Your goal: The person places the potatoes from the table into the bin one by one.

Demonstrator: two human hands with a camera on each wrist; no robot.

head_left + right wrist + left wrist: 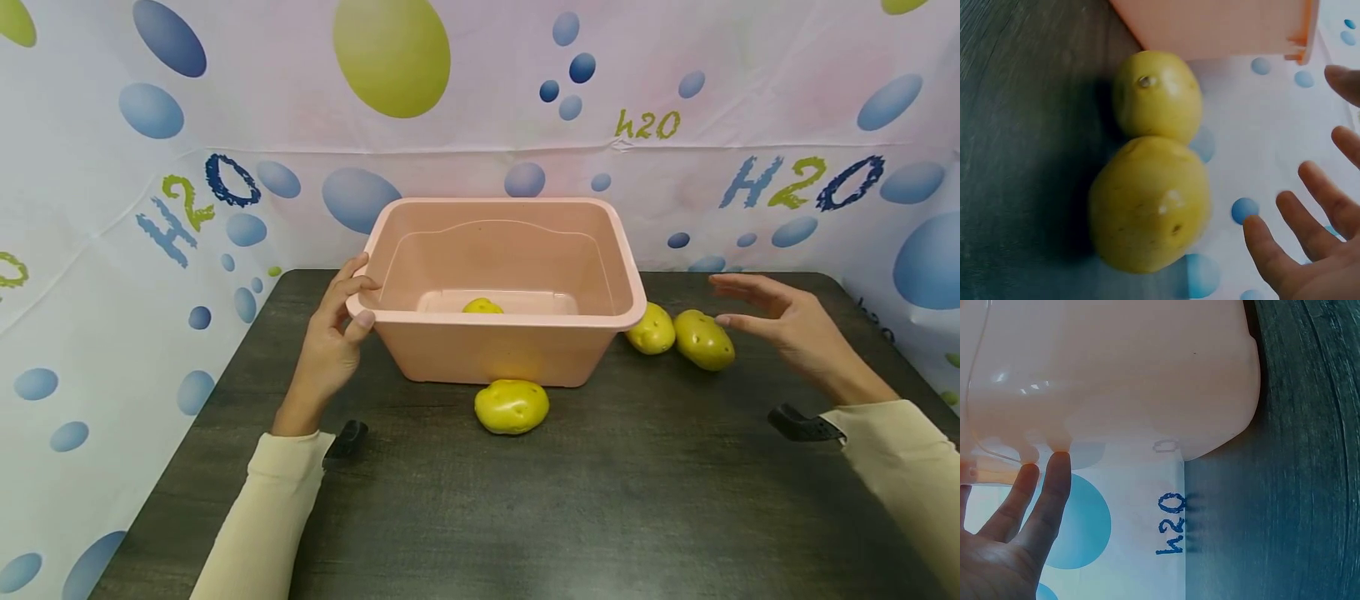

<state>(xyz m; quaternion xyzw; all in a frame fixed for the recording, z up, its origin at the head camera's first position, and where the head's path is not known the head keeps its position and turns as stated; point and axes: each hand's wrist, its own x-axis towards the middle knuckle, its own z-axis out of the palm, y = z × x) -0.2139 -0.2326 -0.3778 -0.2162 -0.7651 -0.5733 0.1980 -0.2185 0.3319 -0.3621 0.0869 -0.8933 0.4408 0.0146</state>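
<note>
A pink plastic basin (495,350) stands on the dark table, with a yellow potato (482,306) partly visible inside over its front rim. My left hand (333,329) grips the basin's left rim near the front corner, thumb in front and fingers over the edge. In the left wrist view, fingertips (1059,464) meet the basin wall (1147,381). Two potatoes lie side by side at the basin's right, the nearer-to-hand potato (704,340) beside the other potato (651,329). Just right of them hovers my right hand (795,333), fingers spread and holding nothing; the right wrist view shows it beside both.
Another yellow potato (512,407) lies on the table (570,500) close before the basin's front wall. Behind the table hangs a white curtain (480,125) printed with blue and green dots and lettering.
</note>
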